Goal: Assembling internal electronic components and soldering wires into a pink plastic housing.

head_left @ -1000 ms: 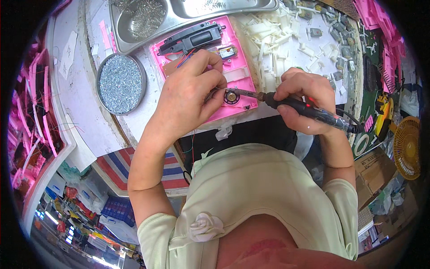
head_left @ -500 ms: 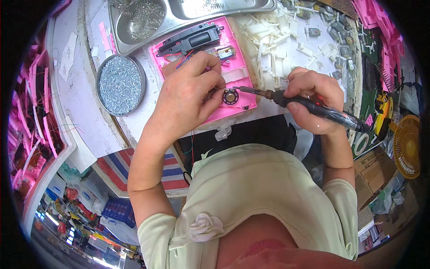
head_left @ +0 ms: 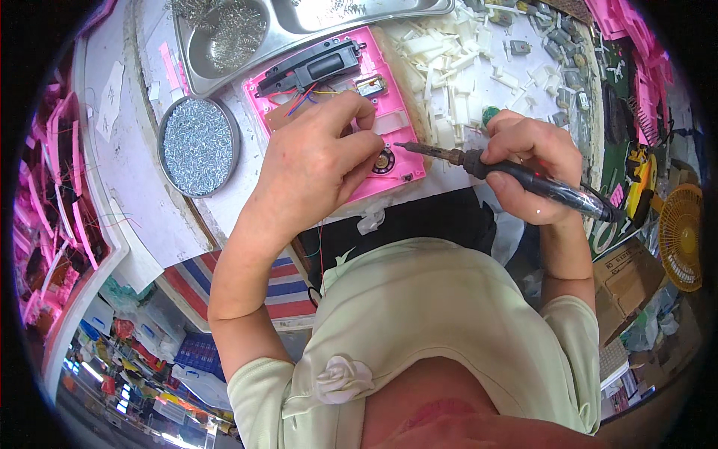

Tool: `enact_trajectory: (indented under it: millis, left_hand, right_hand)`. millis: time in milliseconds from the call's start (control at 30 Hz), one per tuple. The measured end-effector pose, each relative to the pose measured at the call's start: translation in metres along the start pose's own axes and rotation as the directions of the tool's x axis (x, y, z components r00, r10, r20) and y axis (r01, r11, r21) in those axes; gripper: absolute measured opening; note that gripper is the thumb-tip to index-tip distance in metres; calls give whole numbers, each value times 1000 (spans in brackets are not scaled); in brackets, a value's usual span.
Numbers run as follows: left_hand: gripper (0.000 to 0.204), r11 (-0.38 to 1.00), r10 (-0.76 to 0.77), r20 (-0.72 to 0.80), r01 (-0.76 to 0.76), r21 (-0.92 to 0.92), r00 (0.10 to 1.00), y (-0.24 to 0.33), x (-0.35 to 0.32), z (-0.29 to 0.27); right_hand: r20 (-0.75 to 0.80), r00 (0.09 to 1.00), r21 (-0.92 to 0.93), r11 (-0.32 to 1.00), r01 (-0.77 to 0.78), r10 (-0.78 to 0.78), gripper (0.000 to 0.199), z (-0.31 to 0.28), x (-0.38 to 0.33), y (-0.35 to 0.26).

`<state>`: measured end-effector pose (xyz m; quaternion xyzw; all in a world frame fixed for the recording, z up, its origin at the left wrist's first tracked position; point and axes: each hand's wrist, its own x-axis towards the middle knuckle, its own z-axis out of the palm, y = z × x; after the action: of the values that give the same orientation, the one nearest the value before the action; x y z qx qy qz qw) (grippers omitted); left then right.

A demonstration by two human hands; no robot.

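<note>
A pink plastic housing point(head_left: 410, 142) lies on the work table in front of me. It holds a black plastic module point(head_left: 310, 69), a small metal motor point(head_left: 369, 86) and a round black speaker point(head_left: 384, 162). Over its middle is my left hand point(head_left: 323, 153), thumb and fingers pinched beside the speaker; whatever is between them is hidden. Thin red, blue and yellow wires point(head_left: 303, 99) emerge beyond that hand. My right hand point(head_left: 535, 165) grips a soldering iron point(head_left: 535, 185) by its dark handle. The iron's tip points left, just above the speaker's upper right rim.
Left of the housing stands a round dish of small screws point(head_left: 198, 146). Behind it is a metal compartment tray point(head_left: 277, 22) with springs. White plastic parts point(head_left: 449, 67) and small grey motors point(head_left: 561, 52) are heaped to the right. A yellow fan point(head_left: 679, 236) stands far right.
The pinched fingers of my left hand have shifted right and cover more of the speaker. The iron's tip has drawn slightly away from it. A green bit now shows behind my right hand.
</note>
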<state>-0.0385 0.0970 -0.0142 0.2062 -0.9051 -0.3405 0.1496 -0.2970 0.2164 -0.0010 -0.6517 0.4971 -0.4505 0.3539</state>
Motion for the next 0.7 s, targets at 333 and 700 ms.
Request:
enact_trajectory:
  millis: [333,700]
  left_hand:
    - [15,983,41,114,-61,174,993,3,9,-7]
    - [9,981,96,156,-121,154,983,8,17,-8]
  right_hand:
    - [53,998,-27,999,31,-29,25,6,7,4]
    - [83,996,-21,999,-34,36,23,7,9,3]
